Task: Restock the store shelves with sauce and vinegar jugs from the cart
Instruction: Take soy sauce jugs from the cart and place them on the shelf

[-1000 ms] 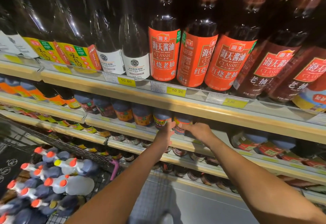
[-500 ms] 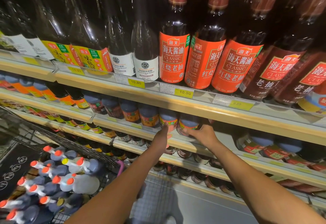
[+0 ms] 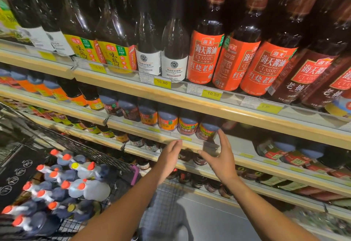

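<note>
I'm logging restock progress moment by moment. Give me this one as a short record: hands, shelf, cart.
left hand: open, empty, in front of the second shelf edge
right hand: open, empty, fingertips close to the rightmost jug of the row; contact unclear
shelf gap: bare space right of that jug
cart: lower left, holds orange-capped jugs, dark and clear
top shelf: soy sauce bottles; price tags read 10.80 and 10.90

Grocery shop: stocked bottle shelves (image 3: pixel 133 91), yellow price tags (image 3: pixel 162 82), wire cart (image 3: pixel 106 160).
</note>
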`<control>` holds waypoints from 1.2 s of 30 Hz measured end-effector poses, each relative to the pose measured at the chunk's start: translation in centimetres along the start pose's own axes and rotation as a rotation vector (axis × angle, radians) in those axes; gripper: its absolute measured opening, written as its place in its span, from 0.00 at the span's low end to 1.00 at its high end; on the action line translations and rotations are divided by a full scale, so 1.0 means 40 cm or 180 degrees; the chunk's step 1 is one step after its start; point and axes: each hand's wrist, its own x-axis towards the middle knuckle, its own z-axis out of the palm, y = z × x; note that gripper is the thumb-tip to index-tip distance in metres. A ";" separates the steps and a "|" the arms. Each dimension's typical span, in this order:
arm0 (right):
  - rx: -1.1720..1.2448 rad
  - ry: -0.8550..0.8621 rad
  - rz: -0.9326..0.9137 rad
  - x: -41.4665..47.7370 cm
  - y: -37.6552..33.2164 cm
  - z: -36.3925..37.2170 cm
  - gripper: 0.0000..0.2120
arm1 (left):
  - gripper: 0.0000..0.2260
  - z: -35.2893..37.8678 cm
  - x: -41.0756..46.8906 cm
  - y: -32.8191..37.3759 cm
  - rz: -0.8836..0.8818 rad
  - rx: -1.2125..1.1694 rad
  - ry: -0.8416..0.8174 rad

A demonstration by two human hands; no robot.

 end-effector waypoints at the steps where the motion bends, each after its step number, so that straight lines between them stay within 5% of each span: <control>1: -0.0067 0.0011 -0.0067 -0.016 0.002 0.016 0.47 | 0.14 -0.011 -0.005 -0.018 0.0069 0.0077 0.0017; 9: -0.0309 -0.0735 -0.0130 -0.118 -0.029 0.193 0.38 | 0.14 -0.183 -0.074 -0.146 0.0071 0.0805 0.0025; 17: -0.0568 -0.1606 0.0275 -0.175 -0.107 0.423 0.37 | 0.14 -0.403 -0.156 -0.281 -0.0174 0.0704 0.0370; 28: -0.0689 -0.2275 -0.0333 -0.258 -0.214 0.750 0.21 | 0.07 -0.691 -0.264 -0.474 -0.0774 0.0224 0.0900; 36: -0.0888 -0.3083 0.0071 -0.319 -0.238 0.966 0.15 | 0.09 -0.831 -0.323 -0.569 -0.1158 -0.0186 0.1182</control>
